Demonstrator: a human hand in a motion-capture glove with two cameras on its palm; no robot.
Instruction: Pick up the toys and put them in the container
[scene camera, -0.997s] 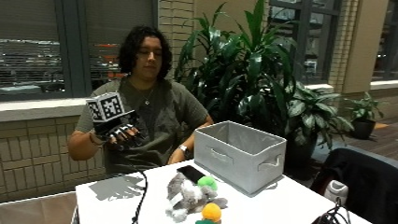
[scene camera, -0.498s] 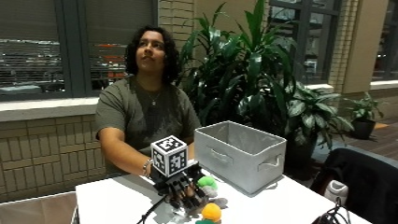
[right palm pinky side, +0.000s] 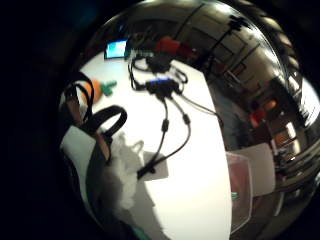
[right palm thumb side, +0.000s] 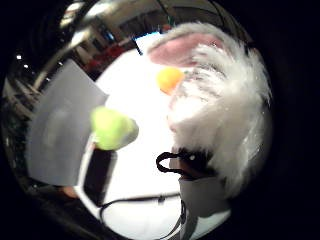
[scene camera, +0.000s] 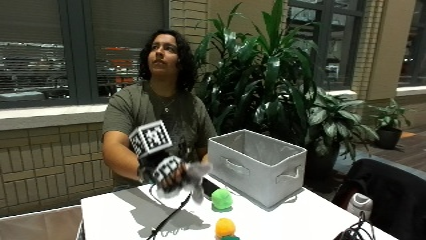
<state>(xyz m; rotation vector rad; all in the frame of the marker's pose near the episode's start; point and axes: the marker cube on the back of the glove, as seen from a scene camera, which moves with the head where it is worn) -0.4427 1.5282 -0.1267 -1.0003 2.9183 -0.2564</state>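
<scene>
Held the grey-white plush toy curled in the gloved right hand, lifted off the white table, with the open grey container just beside it toward the plant. Left below: green toy near the container's front wall, orange toy nearer the table edge, neither blocking the way across.

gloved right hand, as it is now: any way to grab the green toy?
Probably not yet. The right hand already grips the white furry toy above the table. The green toy lies unobstructed just below; the hand needs emptying into the container first.
</scene>
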